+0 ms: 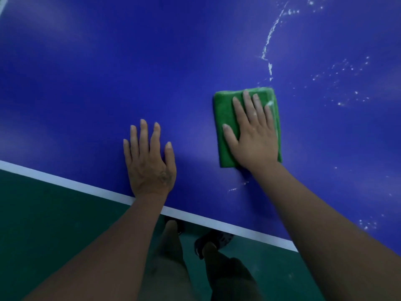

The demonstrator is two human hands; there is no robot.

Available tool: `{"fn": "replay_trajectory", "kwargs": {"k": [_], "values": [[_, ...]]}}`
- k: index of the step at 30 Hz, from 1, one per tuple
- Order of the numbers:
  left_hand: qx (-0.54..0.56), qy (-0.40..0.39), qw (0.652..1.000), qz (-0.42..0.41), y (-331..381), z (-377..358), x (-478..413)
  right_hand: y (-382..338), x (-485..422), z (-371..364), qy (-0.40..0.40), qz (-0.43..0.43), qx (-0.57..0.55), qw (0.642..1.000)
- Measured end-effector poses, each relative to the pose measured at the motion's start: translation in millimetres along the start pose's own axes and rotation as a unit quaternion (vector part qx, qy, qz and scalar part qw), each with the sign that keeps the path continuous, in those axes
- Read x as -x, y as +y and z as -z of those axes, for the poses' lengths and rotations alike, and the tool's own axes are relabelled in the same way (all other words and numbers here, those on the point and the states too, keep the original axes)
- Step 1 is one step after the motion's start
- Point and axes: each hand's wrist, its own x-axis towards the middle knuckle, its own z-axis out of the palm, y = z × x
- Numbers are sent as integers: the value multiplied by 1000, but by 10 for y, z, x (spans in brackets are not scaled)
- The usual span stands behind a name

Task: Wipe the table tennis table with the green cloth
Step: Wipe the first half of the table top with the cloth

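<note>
The blue table tennis table (108, 72) fills most of the view. A folded green cloth (223, 109) lies flat on it, right of centre. My right hand (253, 131) presses on the cloth with straight, spread fingers and covers most of it. My left hand (149, 161) rests flat on the bare blue surface to the left of the cloth, near the white edge line (65, 183). A curved trail of white residue (270, 40) runs from the cloth's far right corner toward the top of the view. White specks (340, 83) are scattered to the right.
The table's near edge runs diagonally from the left down to the lower right. Below it lies a dark green floor (43, 224). My legs and dark shoes (214, 240) stand at the edge. More white specks (367, 224) dot the table at the lower right.
</note>
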Motion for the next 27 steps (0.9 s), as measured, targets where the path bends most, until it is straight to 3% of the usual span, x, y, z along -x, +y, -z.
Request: {"fn": "replay_trajectory", "kwargs": {"k": [4, 9, 14, 22, 27], "values": [[3, 2, 1000, 4, 18, 20, -2, -325, 252, 14, -20, -38, -15, 999], [4, 3, 1000, 6, 29, 23, -17, -588, 1233, -42, -52, 102, -69, 991], [15, -2, 1000, 11, 58, 57, -18, -4, 1434, 58, -67, 189, -66, 977], [17, -26, 999, 18, 64, 88, -20, 882, 115, 173, -6, 87, -27, 996], [22, -30, 999, 22, 86, 101, -54, 823, 319, 159, -6, 108, -20, 994]]}}
